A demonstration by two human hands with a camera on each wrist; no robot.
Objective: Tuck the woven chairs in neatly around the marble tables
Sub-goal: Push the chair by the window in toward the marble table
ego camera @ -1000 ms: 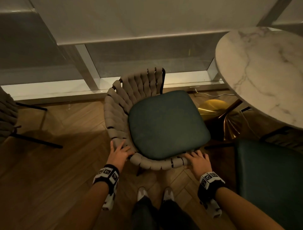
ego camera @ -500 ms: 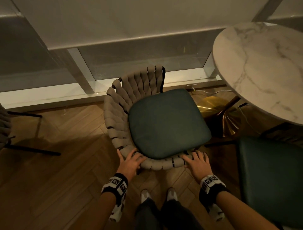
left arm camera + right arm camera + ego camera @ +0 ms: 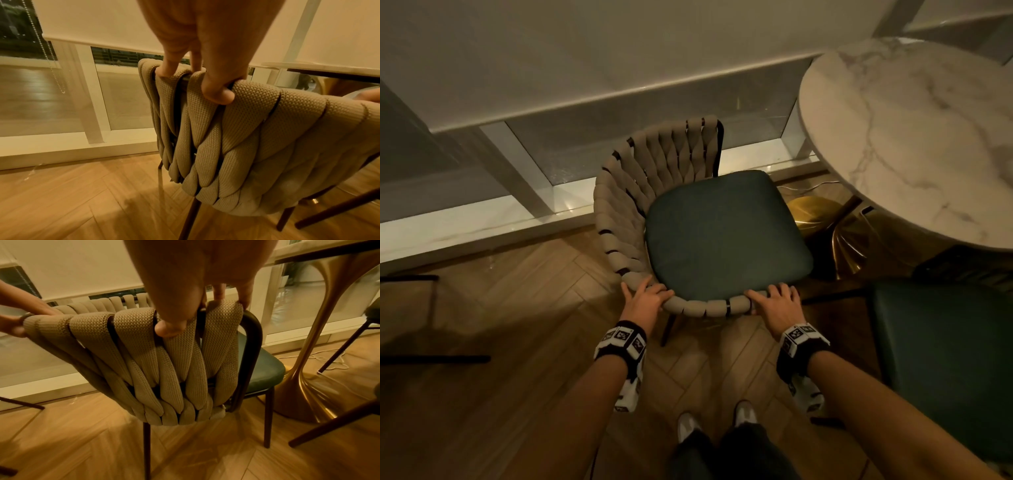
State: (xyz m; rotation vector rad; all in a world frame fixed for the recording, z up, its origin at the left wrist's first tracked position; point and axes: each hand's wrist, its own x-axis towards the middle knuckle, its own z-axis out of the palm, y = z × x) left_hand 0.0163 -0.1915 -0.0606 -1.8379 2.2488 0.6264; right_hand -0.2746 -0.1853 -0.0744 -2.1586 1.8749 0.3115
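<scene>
A woven chair (image 3: 626,212) with beige knitted straps and a dark green seat cushion (image 3: 726,233) stands in front of me, left of the round marble table (image 3: 914,137). My left hand (image 3: 645,298) grips the near left part of the curved back rim, fingers over the top and thumb behind (image 3: 218,95). My right hand (image 3: 774,303) grips the near right end of the same rim, thumb pressed on the straps (image 3: 170,329). The seat's front edge points toward the table's gold pedestal (image 3: 839,236) and lies apart from the tabletop.
A second chair with a green seat (image 3: 945,359) stands at the right, next to the table. Another chair's dark legs (image 3: 434,359) show at the far left. A low window sill (image 3: 482,222) runs behind the chair. A white cable (image 3: 808,186) lies by the pedestal. My feet (image 3: 717,419) stand on herringbone wood floor.
My left hand has slid along the rim toward the right and closed round it. The chair sits slightly nearer the table; the right hand keeps its hold.
</scene>
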